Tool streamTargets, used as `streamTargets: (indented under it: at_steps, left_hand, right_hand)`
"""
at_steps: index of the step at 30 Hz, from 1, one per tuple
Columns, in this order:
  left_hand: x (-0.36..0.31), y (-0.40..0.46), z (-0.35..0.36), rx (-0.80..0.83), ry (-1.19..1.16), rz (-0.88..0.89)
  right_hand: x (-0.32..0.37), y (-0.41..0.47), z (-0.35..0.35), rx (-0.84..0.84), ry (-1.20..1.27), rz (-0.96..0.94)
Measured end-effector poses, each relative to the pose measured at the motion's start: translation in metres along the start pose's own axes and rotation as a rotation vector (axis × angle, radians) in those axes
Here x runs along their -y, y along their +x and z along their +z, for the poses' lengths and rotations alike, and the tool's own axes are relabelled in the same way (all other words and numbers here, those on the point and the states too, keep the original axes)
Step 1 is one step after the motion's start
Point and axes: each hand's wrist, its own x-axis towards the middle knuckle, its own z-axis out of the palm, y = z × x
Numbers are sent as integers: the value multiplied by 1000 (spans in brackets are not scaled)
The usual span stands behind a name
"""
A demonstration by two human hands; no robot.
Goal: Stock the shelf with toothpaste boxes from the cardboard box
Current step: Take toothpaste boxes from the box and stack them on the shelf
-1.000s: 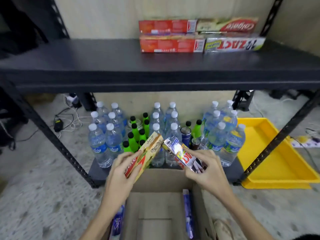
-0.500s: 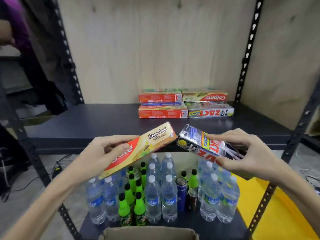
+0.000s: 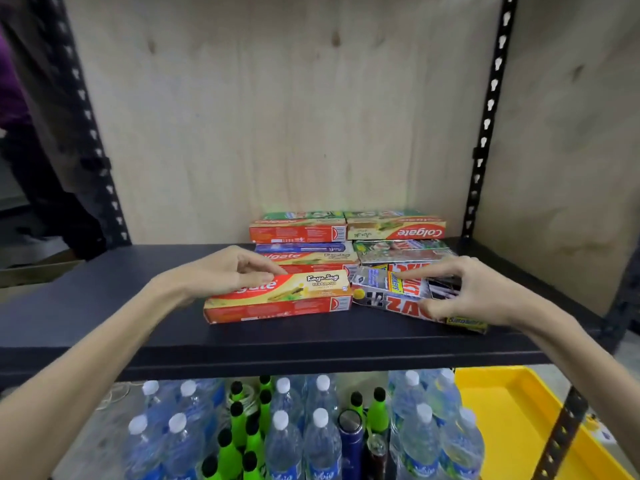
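Left grip: the left hand [image 3: 221,271] lies on the top of the red Colgate box [image 3: 280,297], fingers stretched along it and the thumb at its near side; it is an open hand that rests on the box and presses it, not curled round it.
Right grip: the right hand [image 3: 464,289] pinches the silver Zact box [image 3: 391,294], the index finger on the top face and the thumb on the near side face.
Red Colgate box: it lies flat on the black shelf [image 3: 104,306], long side toward the camera, just in front of the stacked boxes [image 3: 346,237].
Silver Zact box: it is on the same shelf at the right of the red one, turned a little, its left end touching or almost touching the right end of the red box; I cannot tell if its whole bottom is down on the shelf.
Stacked boxes: several toothpaste boxes lie in two rows against the back, at the wooden wall [image 3: 277,116], red ones at left and a Colgate and a Zact at right.
Below the shelf: water bottles [image 3: 318,427] with white caps, green bottles [image 3: 239,434] with black caps and a dark can [image 3: 349,441] stand on the lower level.
Right side: a yellow tray [image 3: 512,427] lies on the floor.
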Motion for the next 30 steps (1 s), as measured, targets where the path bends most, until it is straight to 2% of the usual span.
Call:
streamTargets:
  at_steps: [3,5,7,10,12,15,18,22,27,30]
  left_hand:
    - [5,17,8,-25,109,104]
    - [11,19,21,-132,150,162]
    - [19,17,32,-246,242,219]
    - [25,18,35,-266,410,298]
    - [22,26,30,-250,346,361]
    - [17,40,14,-317,165,436]
    - [11,58,-4,-350,71,445]
    - [14,94,-2,-299,266,430]
    - [28,125,0,-332,442,311]
    - [29,136,2,-378,519,321]
  right_hand:
    - [-13,14,-3,29,-82,40]
    - [-19,17,0,14,-128,45]
    - [-22,16,7,-57,-165,-21]
    - [-28,19,15,-177,-175,-142]
    - [-32,24,11,-225,-100,-177]
    - [-37,32,-3,-285,55,-207]
    - [-43,49,-17,-325,15,-227]
    - [-51,81,-21,-281,-27,-207]
    - [-66,115,-22,-239,-195,-130]
    - [-75,129,-21,-225,-288,-128]
